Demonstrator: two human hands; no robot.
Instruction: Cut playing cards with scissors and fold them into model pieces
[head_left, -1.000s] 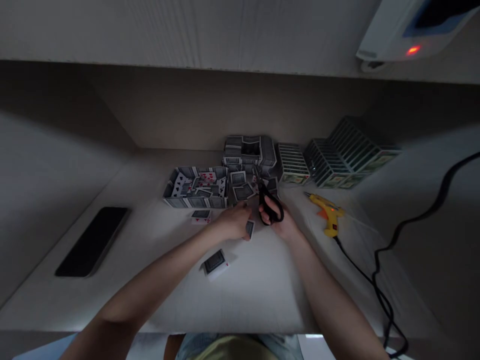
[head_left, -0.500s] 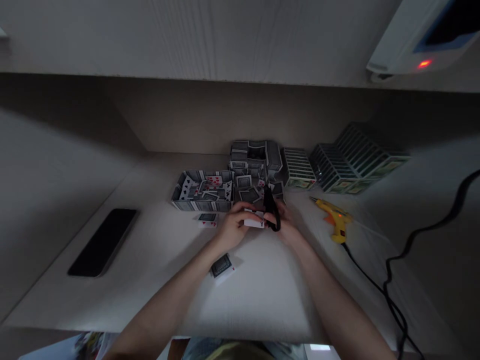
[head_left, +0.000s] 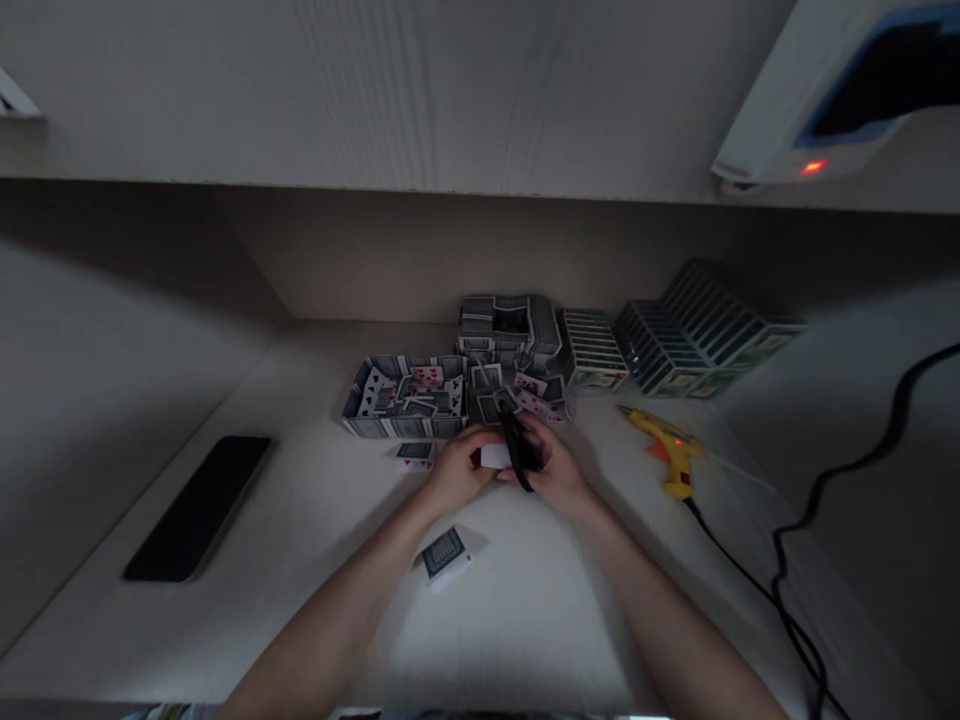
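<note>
My left hand [head_left: 459,470] pinches a small white playing card piece [head_left: 494,456] over the middle of the desk. Black scissors [head_left: 516,445] are gripped in my right hand [head_left: 556,468], right beside that piece; whether the blades touch it I cannot tell. Just beyond both hands lie loose playing cards [head_left: 541,402], some face up with red marks. An open box made of cards [head_left: 405,426] stands to the left, holding cut card pieces. Close to my left hand rests a folded card [head_left: 415,456], and a card stack [head_left: 445,556] lies nearer to me.
A black phone [head_left: 199,508] lies at left. On the right are a yellow glue gun [head_left: 675,452] and its black cord [head_left: 780,540]. Card-built structures [head_left: 510,330] and slatted card racks [head_left: 667,345] line the back. A shelf [head_left: 420,100] overhangs, with a power strip [head_left: 787,120].
The card piece has turned in my left hand: its printed face showed before, and now it looks plain white. The scissors have shifted slightly left. The camera view has tilted a little upward.
</note>
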